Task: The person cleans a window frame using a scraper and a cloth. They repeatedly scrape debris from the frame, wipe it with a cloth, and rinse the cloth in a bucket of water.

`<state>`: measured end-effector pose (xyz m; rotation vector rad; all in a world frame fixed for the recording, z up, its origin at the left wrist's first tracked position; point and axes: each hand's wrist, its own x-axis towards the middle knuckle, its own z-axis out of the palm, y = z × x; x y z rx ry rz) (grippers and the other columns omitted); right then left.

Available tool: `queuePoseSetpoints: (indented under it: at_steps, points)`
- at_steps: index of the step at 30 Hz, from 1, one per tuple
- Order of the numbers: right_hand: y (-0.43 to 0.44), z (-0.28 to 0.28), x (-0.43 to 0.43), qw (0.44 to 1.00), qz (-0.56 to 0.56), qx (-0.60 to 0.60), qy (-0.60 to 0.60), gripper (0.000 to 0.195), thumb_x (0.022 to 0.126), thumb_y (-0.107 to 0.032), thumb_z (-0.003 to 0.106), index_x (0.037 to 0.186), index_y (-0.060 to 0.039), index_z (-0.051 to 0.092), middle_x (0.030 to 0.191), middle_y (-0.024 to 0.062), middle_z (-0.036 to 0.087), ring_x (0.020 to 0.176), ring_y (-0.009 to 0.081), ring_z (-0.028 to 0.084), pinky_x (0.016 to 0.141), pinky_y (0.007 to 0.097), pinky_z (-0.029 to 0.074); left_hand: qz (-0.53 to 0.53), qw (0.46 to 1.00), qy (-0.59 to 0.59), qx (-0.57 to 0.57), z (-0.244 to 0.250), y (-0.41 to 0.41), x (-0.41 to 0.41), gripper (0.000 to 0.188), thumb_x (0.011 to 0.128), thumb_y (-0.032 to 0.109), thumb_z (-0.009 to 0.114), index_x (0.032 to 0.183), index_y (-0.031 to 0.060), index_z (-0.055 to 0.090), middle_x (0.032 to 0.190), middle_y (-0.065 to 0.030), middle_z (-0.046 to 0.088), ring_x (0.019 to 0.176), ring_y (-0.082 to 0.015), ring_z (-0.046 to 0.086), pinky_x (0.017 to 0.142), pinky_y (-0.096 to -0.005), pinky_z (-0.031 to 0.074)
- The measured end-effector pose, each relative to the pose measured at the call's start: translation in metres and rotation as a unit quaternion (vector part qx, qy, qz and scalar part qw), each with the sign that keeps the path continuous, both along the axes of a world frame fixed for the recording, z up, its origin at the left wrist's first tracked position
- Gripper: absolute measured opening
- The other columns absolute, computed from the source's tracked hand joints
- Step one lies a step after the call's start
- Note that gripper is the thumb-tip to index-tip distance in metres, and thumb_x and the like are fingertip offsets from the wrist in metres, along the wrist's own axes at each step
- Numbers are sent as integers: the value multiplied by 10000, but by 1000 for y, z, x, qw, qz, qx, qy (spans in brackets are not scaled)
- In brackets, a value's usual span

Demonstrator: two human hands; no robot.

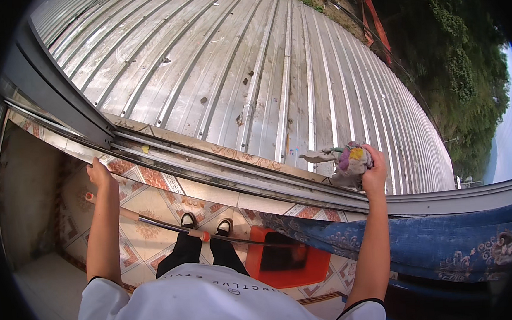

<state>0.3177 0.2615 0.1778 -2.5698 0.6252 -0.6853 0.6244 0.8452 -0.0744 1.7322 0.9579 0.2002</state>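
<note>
A crumpled, damp-looking rag (350,163) with purple and yellow patches is in my right hand (374,170). That hand is at the outer side of the aluminium sliding-window track (239,170), with the rag's loose end stretching left over the roof side. My left hand (100,173) is at the inner edge of the tiled windowsill (178,187), near the window frame post (64,88). Its fingertips meet the edge, but whether they grip it is unclear. A small yellow scrap (145,148) lies in the track, which is streaked with dirt.
Outside, a ribbed metal roof (215,70) spreads below the window, with trees (456,59) beyond. Below the sill, a long pole (167,224) slants across a red plastic container (262,269) on the patterned tile floor (151,250). A blue patterned curtain (419,233) hangs at right.
</note>
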Motion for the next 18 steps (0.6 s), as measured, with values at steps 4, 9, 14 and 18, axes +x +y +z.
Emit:
queuePoseSetpoints:
  at_steps: [4, 9, 14, 18]
  points:
    - [-48, -49, -16, 978, -44, -66, 193, 373, 671, -25, 627, 1011, -177, 642, 872, 123, 526, 881, 308, 539, 740, 382, 442, 117, 993, -31, 6, 15, -41, 10, 662, 772, 346, 501, 1326, 19, 347, 1241, -228, 490, 1054, -359, 546, 892, -382, 443]
    - [-86, -76, -3, 864, -26, -127, 487, 339, 691, -97, 595, 1001, -222, 652, 944, 127, 563, 929, 314, 554, 767, 394, 464, 123, 990, 16, 73, 8, -40, 15, 716, 756, 370, 491, 1307, -53, 317, 1200, -288, 489, 1044, -375, 545, 898, -406, 443]
    - [-95, -103, 22, 781, 93, -146, 601, 303, 666, -119, 570, 943, -200, 663, 916, 133, 601, 890, 328, 582, 754, 402, 482, 98, 987, 39, 124, -11, -17, 23, 562, 767, 272, 509, 1159, -126, 446, 1076, -249, 568, 859, -319, 633, 668, -371, 546]
    - [-88, -110, 44, 777, 170, -84, 601, 230, 635, -126, 572, 846, -132, 661, 834, 146, 615, 837, 330, 599, 713, 419, 493, 86, 996, -9, 8, -1, -30, 19, 503, 804, 298, 537, 1060, -135, 535, 965, -200, 622, 764, -294, 650, 574, -383, 556]
